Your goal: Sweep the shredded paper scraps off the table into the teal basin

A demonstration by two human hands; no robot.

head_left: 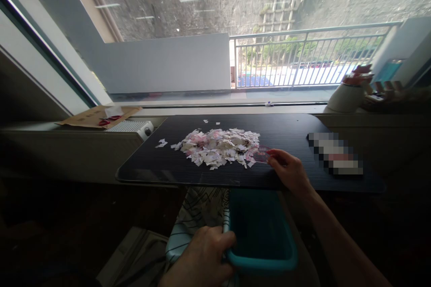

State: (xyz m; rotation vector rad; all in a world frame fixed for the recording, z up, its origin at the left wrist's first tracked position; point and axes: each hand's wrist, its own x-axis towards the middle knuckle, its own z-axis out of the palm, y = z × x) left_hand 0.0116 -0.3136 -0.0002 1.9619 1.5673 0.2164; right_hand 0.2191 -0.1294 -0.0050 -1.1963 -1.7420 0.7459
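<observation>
A pile of torn paper scraps, mostly white with some pink, lies on the black tabletop. At its right edge, my right hand pinches a thin see-through pinkish piece, whose exact kind I cannot make out. Below the table's front edge, my left hand is closed over the rim of a teal plastic bin. Against that bin's left side stands a light blue bin with a black-lined pale liner. The inside of the teal bin is dark.
A blurred-out flat object lies at the tabletop's right. A few loose scraps are scattered left of the pile. Behind are a window sill, a white pot at right, and a radiator beside brown paper at left.
</observation>
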